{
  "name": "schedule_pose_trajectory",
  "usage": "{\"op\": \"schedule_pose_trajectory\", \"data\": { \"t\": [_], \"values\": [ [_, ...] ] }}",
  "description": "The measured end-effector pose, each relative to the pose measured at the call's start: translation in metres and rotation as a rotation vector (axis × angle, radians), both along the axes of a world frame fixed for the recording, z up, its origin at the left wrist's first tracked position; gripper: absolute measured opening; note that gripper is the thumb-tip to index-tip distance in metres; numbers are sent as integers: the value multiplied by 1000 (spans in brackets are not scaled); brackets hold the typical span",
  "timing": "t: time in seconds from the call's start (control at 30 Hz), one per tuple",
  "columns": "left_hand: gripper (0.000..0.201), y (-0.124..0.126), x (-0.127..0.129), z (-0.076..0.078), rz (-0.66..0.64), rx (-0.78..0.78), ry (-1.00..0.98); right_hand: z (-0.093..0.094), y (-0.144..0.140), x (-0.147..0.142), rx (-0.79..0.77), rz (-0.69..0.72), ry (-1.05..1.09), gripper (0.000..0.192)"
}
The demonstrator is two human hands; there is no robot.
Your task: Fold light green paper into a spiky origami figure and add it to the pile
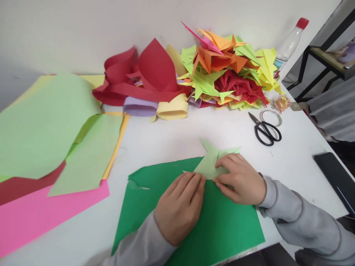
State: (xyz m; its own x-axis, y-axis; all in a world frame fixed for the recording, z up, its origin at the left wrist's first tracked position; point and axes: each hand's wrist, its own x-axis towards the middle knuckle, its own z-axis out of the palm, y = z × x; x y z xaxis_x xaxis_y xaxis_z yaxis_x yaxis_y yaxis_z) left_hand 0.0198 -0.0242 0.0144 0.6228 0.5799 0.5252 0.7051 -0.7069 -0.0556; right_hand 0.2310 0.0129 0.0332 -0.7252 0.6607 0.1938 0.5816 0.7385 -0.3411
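A small light green folded paper piece lies on a dark green sheet near the table's front edge. My left hand presses its fingertips down on the piece's left corner. My right hand pinches and presses the piece's right side, its fingers curled over the fold. Two pointed flaps of the piece stick out beyond my fingers toward the far side.
A heap of folded paper shapes and curled red, purple and yellow sheets lie at the wall. Loose light green, yellow, red and pink sheets cover the left. Scissors, a tape roll, a bottle and a phone sit right.
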Motion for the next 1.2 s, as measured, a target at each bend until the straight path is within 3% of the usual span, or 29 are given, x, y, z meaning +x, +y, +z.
{"op": "schedule_pose_trajectory", "data": {
  "t": [0.13,0.3,0.67,1.2],
  "values": [
    [17,8,-2,-6,-32,-15,10,-8,3,2,46,28,74,16],
    [22,20,-7,-1,-107,46,36,-13,7,4,110,48,103,10],
    [26,19,10,1,-209,85,-41,-12,-4,-14,472,69,37,24],
    [23,22,4,6,-214,136,-70,-5,-4,-11,501,74,97,23]
  ]
}}
